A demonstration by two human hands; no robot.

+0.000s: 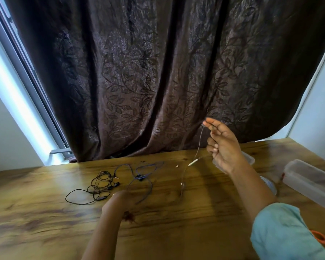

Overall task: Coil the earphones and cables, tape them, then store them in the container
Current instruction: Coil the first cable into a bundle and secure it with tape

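My right hand [221, 145] is raised above the wooden table [45, 212] and pinches a thin brownish earphone cable [199, 143] near its end. The cable hangs down to a silver jack [193, 162] and trails over the table towards my left hand [120, 201]. That hand is blurred and rests low on the table with curled fingers; I cannot tell whether it holds the cable. Black earphones [98, 186] lie loosely tangled at the left. A blue-purple cable [143, 177] lies loose beside them. A clear plastic container [311, 182] stands at the right.
A second clear container [250, 158] sits behind my right wrist. A white object [269, 184] lies partly hidden by my right forearm. An orange handle [319, 238] shows at the lower right. A dark patterned curtain [158, 81] hangs behind the table's far edge.
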